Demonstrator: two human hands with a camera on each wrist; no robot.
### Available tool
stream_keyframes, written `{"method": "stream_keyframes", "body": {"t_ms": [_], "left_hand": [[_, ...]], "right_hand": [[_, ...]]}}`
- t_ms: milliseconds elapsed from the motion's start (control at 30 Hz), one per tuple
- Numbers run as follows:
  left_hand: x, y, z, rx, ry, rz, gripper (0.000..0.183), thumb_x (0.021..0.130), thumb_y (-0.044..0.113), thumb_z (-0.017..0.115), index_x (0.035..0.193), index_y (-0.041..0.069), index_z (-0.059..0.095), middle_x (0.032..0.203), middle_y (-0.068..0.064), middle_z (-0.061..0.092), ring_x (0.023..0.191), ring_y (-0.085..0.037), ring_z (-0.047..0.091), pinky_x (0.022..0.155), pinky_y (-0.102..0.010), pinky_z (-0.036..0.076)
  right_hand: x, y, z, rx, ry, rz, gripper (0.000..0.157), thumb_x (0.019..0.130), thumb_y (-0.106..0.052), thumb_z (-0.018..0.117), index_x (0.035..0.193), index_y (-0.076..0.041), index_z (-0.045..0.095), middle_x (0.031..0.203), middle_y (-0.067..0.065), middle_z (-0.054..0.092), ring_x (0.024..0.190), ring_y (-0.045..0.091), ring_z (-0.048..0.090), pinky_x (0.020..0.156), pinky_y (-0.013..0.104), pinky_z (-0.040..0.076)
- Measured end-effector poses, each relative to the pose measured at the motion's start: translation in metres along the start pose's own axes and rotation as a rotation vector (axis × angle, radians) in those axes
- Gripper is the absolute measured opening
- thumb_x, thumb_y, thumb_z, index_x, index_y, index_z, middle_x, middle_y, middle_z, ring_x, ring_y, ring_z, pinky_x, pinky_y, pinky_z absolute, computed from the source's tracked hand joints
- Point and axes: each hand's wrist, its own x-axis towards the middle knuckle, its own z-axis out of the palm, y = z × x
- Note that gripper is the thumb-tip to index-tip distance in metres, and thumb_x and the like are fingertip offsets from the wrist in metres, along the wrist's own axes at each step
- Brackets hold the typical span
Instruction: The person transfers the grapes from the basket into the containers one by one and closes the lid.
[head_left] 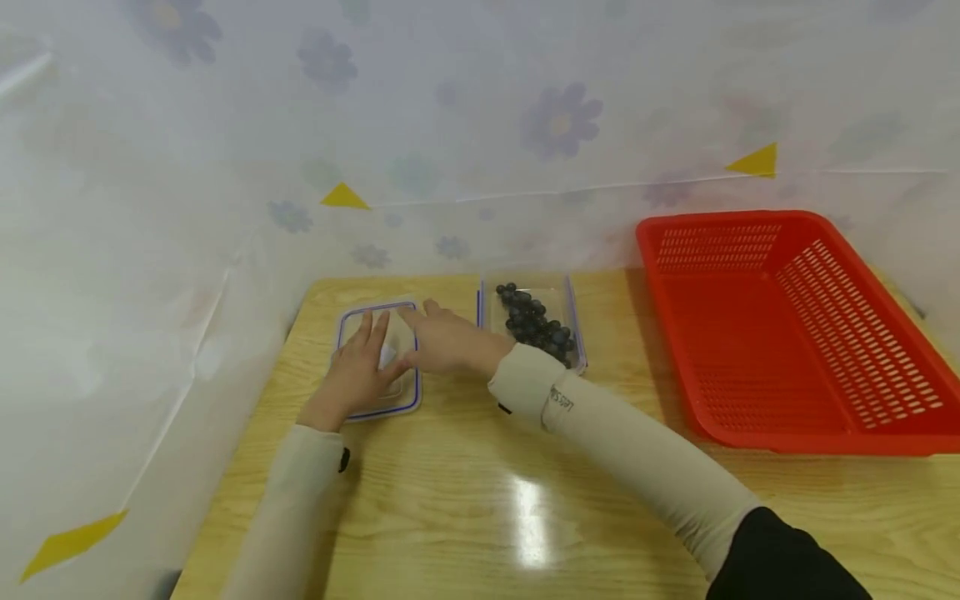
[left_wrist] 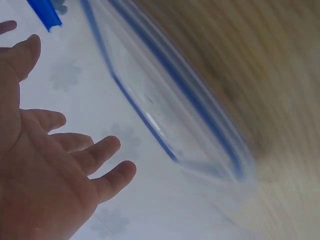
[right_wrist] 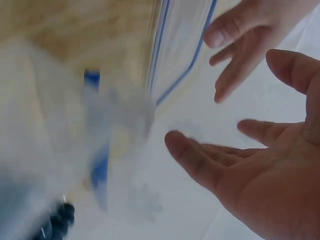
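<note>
A clear plastic food box with a blue-edged rim lies at the left of the table. Over it my left hand spreads its fingers, holding nothing. From the right, my right hand reaches over the same box's right edge, its fingers also extended. Both wrist views show a gap between the hands and the blue-edged box. To the right sits a second clear box with a bunch of dark grapes in it, partly behind my right forearm. Blurred clear plastic fills the right wrist view's left side.
A large red plastic basket stands at the right on the wooden table. White flower-patterned sheeting hangs behind and to the left, with several yellow tape pieces on it.
</note>
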Motion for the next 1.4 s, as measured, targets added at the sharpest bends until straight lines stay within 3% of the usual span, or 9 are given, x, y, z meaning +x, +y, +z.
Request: {"method": "stream_keyframes", "body": {"t_ms": [67,200,400,600,900,1167,1400], "left_hand": [[-0.001,-0.009,-0.002,0.014,-0.005,-0.018,0.086,0.105,0.044,0.054,0.162,0.002,0.004,0.163,-0.032,0.0,0.143,-0.056,0.02,0.104,-0.077,0.022],[-0.003,-0.025,-0.005,0.033,-0.044,-0.081,0.088,0.105,0.045,0.053,0.161,0.0,0.002,0.162,-0.034,-0.004,0.142,-0.059,0.016,0.104,-0.078,0.021],[-0.003,-0.04,-0.007,0.004,-0.122,-0.191,0.093,0.104,0.052,0.048,0.16,0.0,-0.005,0.159,-0.037,-0.012,0.143,-0.06,0.009,0.104,-0.079,0.016],[-0.003,-0.04,-0.009,-0.071,-0.207,-0.262,0.1,0.103,0.061,0.042,0.158,-0.001,-0.012,0.157,-0.039,-0.016,0.139,-0.064,0.013,0.105,-0.078,0.017],[-0.002,-0.035,-0.005,-0.101,-0.193,-0.206,0.095,0.105,0.057,0.041,0.159,-0.003,-0.008,0.158,-0.039,-0.012,0.138,-0.066,0.01,0.104,-0.079,0.019],[-0.001,-0.038,0.001,-0.075,-0.163,-0.296,0.098,0.104,0.058,0.042,0.157,-0.007,-0.01,0.155,-0.044,-0.008,0.14,-0.064,0.011,0.105,-0.077,0.018],[-0.004,-0.04,0.0,-0.133,-0.172,-0.265,0.093,0.104,0.061,0.037,0.16,0.002,-0.008,0.156,-0.045,0.0,0.137,-0.066,0.018,0.105,-0.077,0.019]], "right_hand": [[0.004,-0.002,0.011,0.071,-0.012,0.035,0.082,0.104,-0.038,0.057,0.164,-0.016,0.007,0.166,0.024,-0.001,0.151,0.038,0.011,0.116,0.051,0.027],[0.014,-0.004,0.032,0.219,-0.01,0.093,0.09,0.102,-0.034,0.06,0.164,-0.015,-0.002,0.164,0.025,-0.014,0.151,0.039,-0.002,0.118,0.054,0.021],[0.026,-0.002,0.051,0.255,0.013,0.185,0.09,0.102,-0.034,0.059,0.163,-0.013,-0.003,0.163,0.03,-0.013,0.151,0.041,-0.007,0.118,0.056,0.016],[0.032,-0.001,0.055,0.221,0.027,0.22,0.087,0.102,-0.037,0.057,0.164,-0.014,0.002,0.162,0.033,-0.004,0.15,0.045,-0.01,0.119,0.059,0.011],[0.034,-0.003,0.059,0.202,-0.009,0.191,0.084,0.101,-0.036,0.058,0.165,-0.018,0.006,0.163,0.031,0.004,0.15,0.044,-0.007,0.118,0.062,0.01],[0.035,-0.002,0.063,0.215,-0.02,0.174,0.084,0.102,-0.035,0.058,0.165,-0.019,0.005,0.164,0.029,0.003,0.151,0.041,-0.006,0.119,0.059,0.008],[0.04,-0.003,0.065,0.21,-0.002,0.167,0.084,0.101,-0.035,0.058,0.165,-0.019,0.006,0.163,0.031,0.01,0.151,0.043,0.003,0.117,0.061,0.013]]}}
